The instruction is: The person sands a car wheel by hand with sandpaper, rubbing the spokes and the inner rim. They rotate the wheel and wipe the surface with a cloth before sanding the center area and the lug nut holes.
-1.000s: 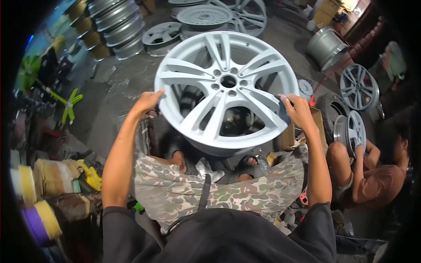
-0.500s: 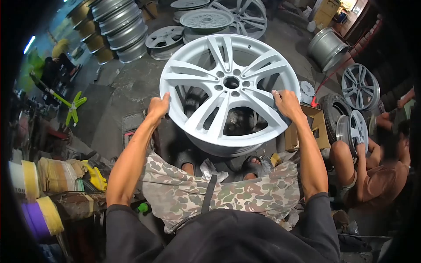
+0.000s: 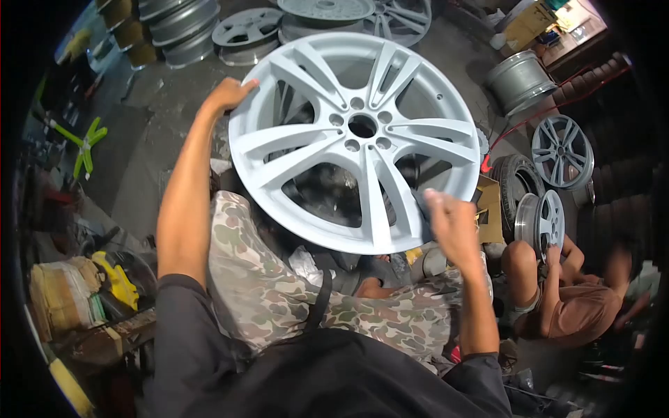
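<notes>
A pale silver alloy wheel with paired spokes and a round centre hole is held face up over my lap, tilted toward me. My left hand grips its outer edge at the upper left, thumb along the lip and fingers hidden behind. At the lower right, my right hand is closed on the rim, its thumb side on the wheel's face and slightly blurred. A small dark patch shows beside that thumb. Below the wheel are my knees in camouflage trousers.
More wheels stand on the floor ahead, with stacked rims at the left. A loose barrel rim, a tyre and a cardboard box are at the right. There a seated person holds another wheel.
My left hand has gone up and left, my right hand down, both still on the wheel. The wheel has turned and come closer to me. The view has shifted slightly.
</notes>
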Demonstrator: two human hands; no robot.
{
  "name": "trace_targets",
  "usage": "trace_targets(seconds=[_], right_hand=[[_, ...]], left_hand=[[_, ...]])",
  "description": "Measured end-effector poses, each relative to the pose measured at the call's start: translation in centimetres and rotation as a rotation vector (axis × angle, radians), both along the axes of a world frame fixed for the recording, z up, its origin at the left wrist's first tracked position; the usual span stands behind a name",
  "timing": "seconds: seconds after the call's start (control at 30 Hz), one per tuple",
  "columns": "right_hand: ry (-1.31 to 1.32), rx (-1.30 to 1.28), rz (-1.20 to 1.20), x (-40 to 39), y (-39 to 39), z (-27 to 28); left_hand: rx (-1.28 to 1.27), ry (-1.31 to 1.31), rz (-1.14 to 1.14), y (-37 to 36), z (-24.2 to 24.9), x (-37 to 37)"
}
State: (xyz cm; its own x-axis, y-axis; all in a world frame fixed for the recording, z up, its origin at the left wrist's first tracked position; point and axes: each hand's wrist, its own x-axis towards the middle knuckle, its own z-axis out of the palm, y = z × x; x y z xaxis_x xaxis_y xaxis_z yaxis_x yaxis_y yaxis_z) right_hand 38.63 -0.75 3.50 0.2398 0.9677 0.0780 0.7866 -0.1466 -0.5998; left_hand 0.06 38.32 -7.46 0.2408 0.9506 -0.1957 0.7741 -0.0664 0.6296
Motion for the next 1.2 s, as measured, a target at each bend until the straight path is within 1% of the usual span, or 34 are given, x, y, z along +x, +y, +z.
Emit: trace_targets(seconds=[0.03,0.07,0.1,0.13,0.17,0.2,0.23,0.3,0.33,0.37,0.4,0.43,0.47,0.5,0.53,0.57,0.63,0.67,0.7,0.73,0.77,0.8,0.83,0.9,0.93,0.97,1.0,1.03,1.07,1.1,1.17,1.2], right_hand=[[0.067,-0.097,0.007,1.2,-0.2,1.5],[0.038,-0.048,0.111,0.9,0.1,3.1],[0.014,0.008,0.211,0.7,0.4,3.9],[0.017,0.006,0.212,1.1,0.9,3.3],[-0.244,0.096,0.506,2.0,1.6,2.0],[-0.512,0.186,0.797,2.6,2.0,1.4],[-0.514,0.186,0.799,2.7,2.2,1.4],[-0.721,0.047,0.988,2.3,2.2,1.4],[-0.732,0.002,1.018,2.1,3.5,1.6],[-0.730,0.002,1.022,1.9,5.7,0.9],[-0.798,-0.068,1.027,1.7,8.1,-0.4],[-0.866,-0.138,1.026,1.4,9.1,-1.1],[-0.867,-0.130,1.021,1.1,9.1,-1.0],[-0.900,-0.196,1.007,0.7,9.3,-0.9],[-0.932,-0.270,1.001,0.3,9.2,-0.9],[-0.885,-0.308,1.012,0.6,7.7,-0.6],[-0.748,-0.580,0.984,-0.8,4.5,3.0],[-0.746,-0.590,0.983,-0.4,4.6,2.9],[-0.774,-0.563,0.965,0.4,5.4,2.6],[-0.806,-0.533,0.945,1.0,6.4,2.2],[-0.841,-0.237,1.036,1.3,7.8,0.9],[-0.890,-0.112,1.044,1.7,9.3,-0.3],[-0.935,0.013,1.052,1.7,10.3,-1.0],[-0.941,-0.176,0.985,0.5,8.3,-1.0],[-0.834,-0.310,1.038,0.5,6.9,-0.3],[-0.726,-0.349,1.053,-0.1,5.4,0.8],[-0.700,-0.339,1.057,0.4,5.5,0.6],[-0.675,-0.329,1.049,1.1,6.1,0.5],[-0.705,-0.375,1.025,1.6,7.7,-0.2],[-0.754,-0.198,1.011,1.8,9.0,-1.0],[-0.770,-0.008,0.968,2.1,9.7,-1.9],[-0.737,-0.063,0.971,2.0,8.6,-1.6]], left_hand=[[0.085,0.102,0.077,0.1,-0.6,0.1],[0.158,0.193,0.157,-1.5,1.0,0.6],[0.238,0.287,0.232,-3.6,3.8,1.4],[0.236,0.290,0.233,-5.4,6.0,1.9],[0.358,0.247,0.236,-7.1,8.1,2.4],[0.481,0.202,0.239,-8.2,9.2,3.2],[0.481,0.200,0.242,-8.8,9.0,3.9],[0.626,0.101,0.061,-11.2,8.2,5.2],[0.503,0.135,-0.023,-12.9,8.5,6.1],[0.386,0.167,-0.110,-14.8,9.8,7.2],[0.387,0.170,-0.112,-15.6,9.7,7.8],[0.314,0.218,-0.184,-16.1,9.4,8.4],[0.244,0.267,-0.252,-16.2,9.1,8.6],[0.183,0.301,-0.285,-16.2,8.8,8.6],[0.177,0.327,-0.314,-16.2,8.4,8.1],[0.161,0.349,-0.356,-16.6,8.2,7.9],[0.104,0.347,-0.373,-16.9,8.9,7.4],[0.058,0.356,-0.392,-17.1,9.2,7.4],[0.058,0.354,-0.399,-17.3,8.9,7.5],[0.118,0.345,-0.398,-17.4,8.4,7.8],[0.180,0.336,-0.392,-17.5,8.3,8.0],[0.187,0.334,-0.393,-17.7,8.6,8.3],[0.137,0.352,-0.412,-17.8,8.8,8.5],[0.086,0.367,-0.414,-17.6,9.1,8.1],[0.120,0.376,-0.408,-17.9,9.1,7.8],[0.153,0.386,-0.412,-18.1,9.0,7.6],[0.196,0.350,-0.389,-18.3,9.0,7.3],[0.167,0.373,-0.386,-18.3,9.4,7.5],[0.170,0.408,-0.395,-18.2,9.2,7.9],[0.180,0.445,-0.395,-17.9,9.0,8.3],[0.218,0.463,-0.403,-18.3,9.2,8.5],[0.235,0.476,-0.391,-18.3,9.1,8.4]])
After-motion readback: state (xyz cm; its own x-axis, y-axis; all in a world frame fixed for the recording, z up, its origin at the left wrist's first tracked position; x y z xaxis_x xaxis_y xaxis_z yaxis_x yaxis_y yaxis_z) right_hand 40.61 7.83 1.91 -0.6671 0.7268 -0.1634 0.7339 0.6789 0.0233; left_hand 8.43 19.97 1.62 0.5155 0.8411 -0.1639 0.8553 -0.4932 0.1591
